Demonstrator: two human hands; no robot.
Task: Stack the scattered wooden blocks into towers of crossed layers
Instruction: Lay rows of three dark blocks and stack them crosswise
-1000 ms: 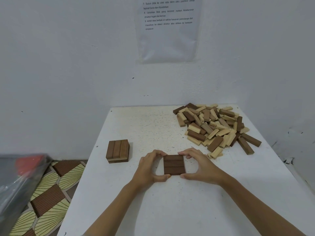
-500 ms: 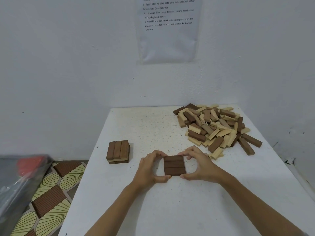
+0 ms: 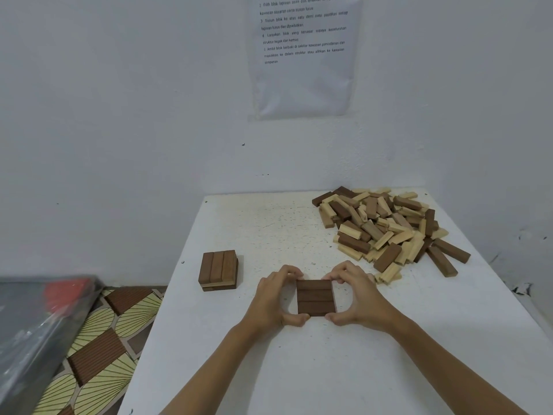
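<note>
Three dark brown rectangular wooden blocks (image 3: 315, 298), side by side on the white desk (image 3: 329, 372), are gripped at their corners by the curled left hand (image 3: 273, 299) and right hand (image 3: 360, 298).

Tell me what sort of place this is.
Likely a bare indoor corner set up for a stacking exercise: a white table against plain walls, a printed instruction sheet on the wall, and a block pile.

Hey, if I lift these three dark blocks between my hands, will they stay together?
The three dark blocks are separate pieces with seams showing, so they'd likely split apart unless the left hand and right hand squeeze across those seams. Lying flat and low on the table, they'd probably slide rather than tip if pushed.
</note>
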